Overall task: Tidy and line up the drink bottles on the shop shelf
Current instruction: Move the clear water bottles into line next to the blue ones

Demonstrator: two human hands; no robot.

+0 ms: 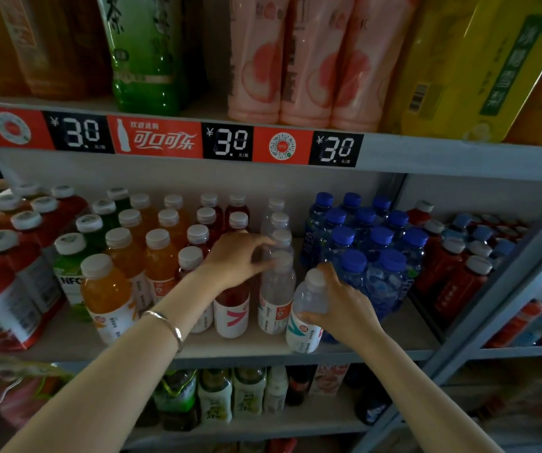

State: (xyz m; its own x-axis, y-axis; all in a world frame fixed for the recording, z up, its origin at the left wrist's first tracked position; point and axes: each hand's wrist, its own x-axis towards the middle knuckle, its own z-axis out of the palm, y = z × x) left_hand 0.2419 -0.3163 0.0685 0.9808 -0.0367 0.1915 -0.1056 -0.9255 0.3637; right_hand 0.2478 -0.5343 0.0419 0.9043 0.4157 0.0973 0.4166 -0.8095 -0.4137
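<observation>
On the middle shelf (263, 349) stand rows of white-capped bottles: orange ones (107, 289), dark red ones (232, 305) and clear ones (276, 289). My left hand (237, 256) rests over the top of the front dark red bottle, its fingertips touching the cap of the front clear bottle. My right hand (341, 305) grips a clear bottle with a white and teal label (307, 315), which stands tilted at the shelf's front edge, to the right of the clear row.
A shrink-wrapped pack of blue-capped water bottles (371, 253) sits just right of my right hand. Red bottles (452, 282) stand further right, red and green juice bottles (11, 289) at left. A price strip (165, 138) runs overhead beneath large bottles. A lower shelf holds more drinks (230, 397).
</observation>
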